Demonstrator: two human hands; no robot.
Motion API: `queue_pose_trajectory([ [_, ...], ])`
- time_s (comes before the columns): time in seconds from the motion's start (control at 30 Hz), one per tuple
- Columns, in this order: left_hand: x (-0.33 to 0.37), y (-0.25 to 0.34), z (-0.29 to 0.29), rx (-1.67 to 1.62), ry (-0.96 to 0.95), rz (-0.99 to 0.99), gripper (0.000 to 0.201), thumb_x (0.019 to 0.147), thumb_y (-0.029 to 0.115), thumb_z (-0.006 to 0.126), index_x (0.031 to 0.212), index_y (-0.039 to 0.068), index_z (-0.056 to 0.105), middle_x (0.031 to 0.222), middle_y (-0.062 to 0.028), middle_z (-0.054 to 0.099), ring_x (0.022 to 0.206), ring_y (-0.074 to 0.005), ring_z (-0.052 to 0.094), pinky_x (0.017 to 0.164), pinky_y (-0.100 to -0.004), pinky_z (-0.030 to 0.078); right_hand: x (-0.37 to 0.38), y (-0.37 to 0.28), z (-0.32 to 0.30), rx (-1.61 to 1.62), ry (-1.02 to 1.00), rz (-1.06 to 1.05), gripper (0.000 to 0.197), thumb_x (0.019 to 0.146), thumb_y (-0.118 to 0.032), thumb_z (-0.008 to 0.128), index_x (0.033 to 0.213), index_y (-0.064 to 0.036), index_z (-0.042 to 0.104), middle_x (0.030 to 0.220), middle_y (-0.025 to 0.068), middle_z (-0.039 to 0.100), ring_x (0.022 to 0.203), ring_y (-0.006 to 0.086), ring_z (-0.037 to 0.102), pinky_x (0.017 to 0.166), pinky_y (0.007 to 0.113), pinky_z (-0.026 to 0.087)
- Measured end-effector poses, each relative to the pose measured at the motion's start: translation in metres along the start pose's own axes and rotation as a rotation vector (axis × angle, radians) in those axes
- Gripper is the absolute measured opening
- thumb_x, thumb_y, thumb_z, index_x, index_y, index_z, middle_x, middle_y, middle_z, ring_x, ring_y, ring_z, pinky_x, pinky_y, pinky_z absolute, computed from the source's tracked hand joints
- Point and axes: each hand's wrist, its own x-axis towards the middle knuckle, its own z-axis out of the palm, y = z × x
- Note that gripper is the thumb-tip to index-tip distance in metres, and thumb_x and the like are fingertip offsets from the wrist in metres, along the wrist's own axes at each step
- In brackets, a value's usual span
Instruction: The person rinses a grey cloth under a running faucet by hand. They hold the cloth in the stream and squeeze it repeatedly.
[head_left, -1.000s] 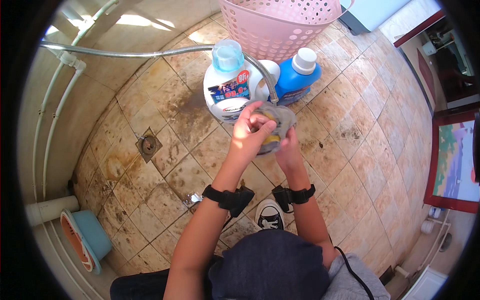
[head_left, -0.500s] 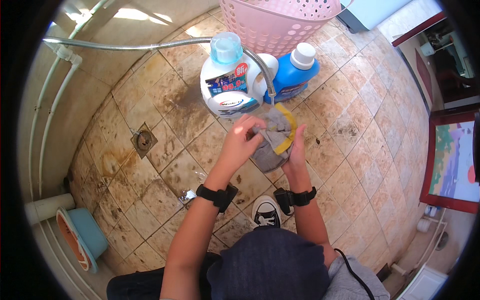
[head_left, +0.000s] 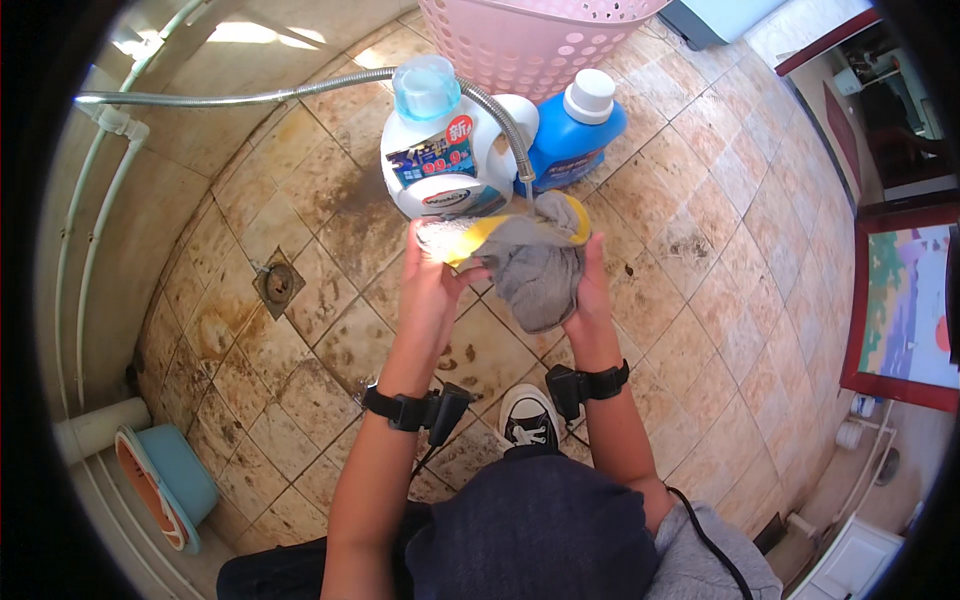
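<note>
Between my hands I hold a grey cloth piece point(head_left: 540, 280) with a yellow band, spread wide at its upper edge and hanging in a rounded shape below. Whether it is a sock or another small garment I cannot tell. My left hand point(head_left: 430, 295) grips its left end, fingers partly behind the fabric. Along the right side, my right hand point(head_left: 592, 300) holds it, with the thumb up and the other fingers hidden. Just above the cloth ends a flexible metal hose point(head_left: 505, 120), and a thin stream of water seems to fall from it.
Beyond my hands stand a white detergent jug point(head_left: 440, 150) with a clear blue cap and a blue bottle point(head_left: 575, 140) with a white cap. A pink perforated basket point(head_left: 530, 50) is behind them. A floor drain point(head_left: 278, 283) lies left; blue basins point(head_left: 175, 475) lean by the wall.
My left hand has moved left and pulled the cloth open; it was bunched before. The yellow band now stretches across the top. My view has shifted slightly.
</note>
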Motion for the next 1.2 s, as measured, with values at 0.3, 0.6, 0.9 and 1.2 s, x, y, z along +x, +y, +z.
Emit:
queue_pose_trajectory([
  [0.3,0.012,0.029,-0.006,0.361,0.223,0.221,0.042,0.101,0.040,0.039,0.122,0.007,0.054,0.118,-0.0050,0.060,0.107,-0.0177,0.055,0.091,-0.0368,0.043,0.006,-0.013,-0.012,-0.064,-0.030,0.213,0.046,0.101,-0.029,0.045,0.133,0.0045,0.046,0.130,0.0155,0.056,0.116,0.0250,0.057,0.101,0.037,0.044],
  [0.6,0.013,0.040,-0.015,0.114,0.392,-0.173,0.072,0.098,0.064,0.019,0.139,0.010,0.043,0.137,-0.0098,0.050,0.127,-0.0266,0.048,0.101,-0.0445,0.043,0.002,-0.014,-0.004,-0.083,-0.008,0.320,0.049,0.103,-0.033,0.038,0.135,0.0038,0.044,0.132,0.0163,0.055,0.119,0.0263,0.055,0.103,0.038,0.043],
  [0.9,0.030,0.006,-0.018,-0.303,-0.050,-0.442,0.069,0.098,0.055,0.022,0.136,0.003,0.044,0.135,-0.0147,0.053,0.124,-0.0295,0.052,0.100,-0.0448,0.045,-0.007,-0.031,-0.015,-0.026,0.041,0.262,0.053,0.103,-0.038,0.039,0.131,0.0058,0.047,0.130,0.0193,0.056,0.117,0.0288,0.057,0.102,0.040,0.044],
  [1.2,0.033,-0.004,0.006,-0.522,-0.156,-0.425,0.057,0.093,0.031,0.040,0.139,-0.004,0.038,0.140,-0.0189,0.048,0.128,-0.0331,0.048,0.110,-0.0456,0.035,-0.011,-0.045,-0.009,0.002,0.071,0.150,0.053,0.102,-0.037,0.042,0.135,0.0053,0.044,0.131,0.0183,0.056,0.118,0.0276,0.056,0.102,0.039,0.045],
])
